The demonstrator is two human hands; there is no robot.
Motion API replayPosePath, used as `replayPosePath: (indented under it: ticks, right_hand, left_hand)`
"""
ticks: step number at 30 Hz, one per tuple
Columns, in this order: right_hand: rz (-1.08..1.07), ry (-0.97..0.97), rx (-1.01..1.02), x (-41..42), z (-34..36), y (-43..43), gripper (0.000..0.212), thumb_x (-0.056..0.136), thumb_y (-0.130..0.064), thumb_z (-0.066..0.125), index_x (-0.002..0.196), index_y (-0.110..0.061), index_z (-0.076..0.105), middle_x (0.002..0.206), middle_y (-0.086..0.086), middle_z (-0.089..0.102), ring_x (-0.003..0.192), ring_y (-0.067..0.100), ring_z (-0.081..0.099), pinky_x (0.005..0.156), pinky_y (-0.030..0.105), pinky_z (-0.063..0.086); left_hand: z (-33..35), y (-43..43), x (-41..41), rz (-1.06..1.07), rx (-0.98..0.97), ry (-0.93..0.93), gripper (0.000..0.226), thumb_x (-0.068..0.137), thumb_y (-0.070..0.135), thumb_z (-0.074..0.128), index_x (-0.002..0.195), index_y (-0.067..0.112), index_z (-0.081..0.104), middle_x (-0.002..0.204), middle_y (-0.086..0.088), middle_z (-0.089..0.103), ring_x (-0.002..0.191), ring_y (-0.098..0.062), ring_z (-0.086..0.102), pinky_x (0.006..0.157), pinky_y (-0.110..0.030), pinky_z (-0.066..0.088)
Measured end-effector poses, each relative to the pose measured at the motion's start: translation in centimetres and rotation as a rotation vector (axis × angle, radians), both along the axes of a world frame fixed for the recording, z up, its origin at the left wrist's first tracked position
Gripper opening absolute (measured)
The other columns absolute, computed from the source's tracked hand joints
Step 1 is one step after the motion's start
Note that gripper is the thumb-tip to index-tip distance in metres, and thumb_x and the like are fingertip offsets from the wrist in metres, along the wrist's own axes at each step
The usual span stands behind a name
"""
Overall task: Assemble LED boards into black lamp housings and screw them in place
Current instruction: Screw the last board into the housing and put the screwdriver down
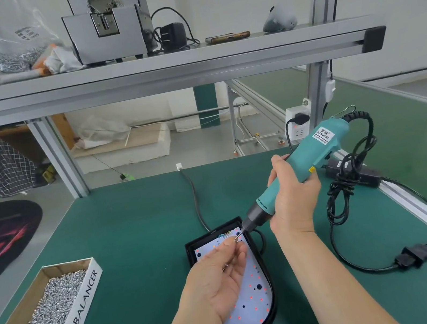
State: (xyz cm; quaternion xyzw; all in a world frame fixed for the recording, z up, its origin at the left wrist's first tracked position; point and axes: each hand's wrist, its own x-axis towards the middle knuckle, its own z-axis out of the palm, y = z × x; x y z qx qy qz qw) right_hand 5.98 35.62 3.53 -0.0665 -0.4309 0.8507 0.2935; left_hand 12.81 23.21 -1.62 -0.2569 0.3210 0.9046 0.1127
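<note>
The black lamp housing (265, 274) lies on the green table (122, 233), and the white LED board (252, 305) sits inside it. The right hand (294, 193) grips the teal electric screwdriver (300, 167), tilted down – its bit comes to the far end of the board. The left hand (222, 273), palm up, pinches a small screw (236, 239) at the bit tip. A cardboard box (72, 321) of screws stands to the left – well apart from the housing

I read "SPRING BALANCER" in dark capitals along the white side wall of the cardboard box (75, 323) on the table (136, 245). The teal electric screwdriver (303, 166) carries a white label (323, 135) reading "KEENWISE". Print on the plastic bag (15, 33) on the shelf (162, 65) is too small to read.
</note>
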Motion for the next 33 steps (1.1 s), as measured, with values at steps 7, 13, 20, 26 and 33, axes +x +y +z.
replayPosePath:
  ticks: [7,13,20,26,33]
  right_hand:
    - [-0.023,0.013,0.025,0.3,0.1,-0.5,0.011,0.076,-0.019,0.07,0.077,-0.02,0.058,0.057,-0.006,0.051,0.053,0.012,0.047,0.052,0.021,0.043]
    - [-0.061,0.001,0.051,0.4,0.0,-0.8,0.012,0.075,-0.019,0.069,0.078,-0.019,0.058,0.061,-0.007,0.053,0.055,0.011,0.048,0.054,0.021,0.044]
    - [-0.078,0.0,0.035,0.2,0.0,0.0,0.012,0.076,-0.019,0.069,0.075,-0.022,0.057,0.058,-0.006,0.052,0.055,0.012,0.048,0.057,0.026,0.044]
    - [-0.104,0.03,0.064,-0.1,-0.1,0.0,0.013,0.078,-0.018,0.07,0.076,-0.022,0.057,0.058,-0.008,0.054,0.054,0.011,0.05,0.055,0.021,0.046]
    - [-0.175,0.09,0.411,-0.9,-1.2,0.0,0.015,0.08,-0.022,0.069,0.075,-0.018,0.056,0.063,-0.01,0.054,0.058,0.013,0.05,0.058,0.026,0.046]
  left_hand:
    - [0.0,0.2,0.1,0.029,0.007,0.016,0.006,0.09,-0.01,0.062,0.087,-0.011,0.068,0.074,-0.018,0.072,0.06,-0.022,0.072,0.052,-0.024,0.059]
    - [-0.5,0.4,0.1,0.038,0.0,0.071,0.01,0.092,-0.011,0.058,0.089,-0.01,0.067,0.076,-0.016,0.07,0.061,-0.022,0.072,0.054,-0.023,0.059]
    - [-1.0,1.3,1.0,-0.049,-0.695,0.161,0.028,0.095,0.01,0.063,0.122,0.014,0.054,0.07,-0.007,0.072,0.059,-0.011,0.066,0.062,-0.025,0.051]
    - [-0.6,0.3,1.3,-0.362,-2.042,0.214,0.036,0.099,0.048,0.046,0.135,0.042,0.048,0.091,0.006,0.067,0.078,-0.019,0.05,0.065,-0.029,0.037]
    - [-0.3,0.8,-0.1,-0.534,-2.204,0.386,0.013,0.099,0.039,0.041,0.095,0.028,0.038,0.063,0.001,0.043,0.071,-0.026,0.05,0.05,-0.029,0.02]
